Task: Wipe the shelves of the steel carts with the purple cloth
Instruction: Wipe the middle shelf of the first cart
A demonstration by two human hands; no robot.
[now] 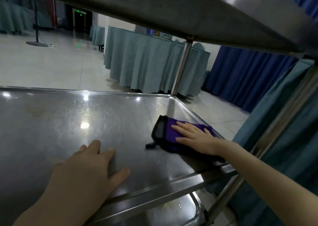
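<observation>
Head view: looks down and across between two shelves of a steel cart
Middle shelf [89, 122]: a shallow steel tray with a low raised rim all round; it fills the lower left and shines with light reflections; faint streaks and droplets lie near its far rim
On the middle shelf: the purple cloth and both hands
Purple cloth [172, 131]: folded, with a dark edge on its left side and a dark strip trailing toward the front; it lies flat on the middle shelf just beside the right rim, nearer the far right corner than the front
Right hand [194, 136]: palm down on the purple cloth, fingers straight and lightly spread, pressing it to the steel
Left hand [86, 170]: flat on bare steel near the front rim, well apart from the cloth, fingers straight and close together, thumb out to the right; it holds nothing
Upper shelf [172, 7]: only its dull underside shows, across the top
Lower shelf [172, 213]: another rimmed tray seen under the front rim; a pale smear lies in it, too blurred to identify
Cart post [182, 65]: upright steel tube at the far right corner, joining the middle and upper shelves
Round table [151, 62]: beyond the cart, draped to the floor in pale teal
Blue skirting [244, 81]: dark pleated drape right of the table
Teal drape [284, 139]: hangs close on the right
Pole stand [36, 27]: far left, on the tiled floor [51, 65]
</observation>
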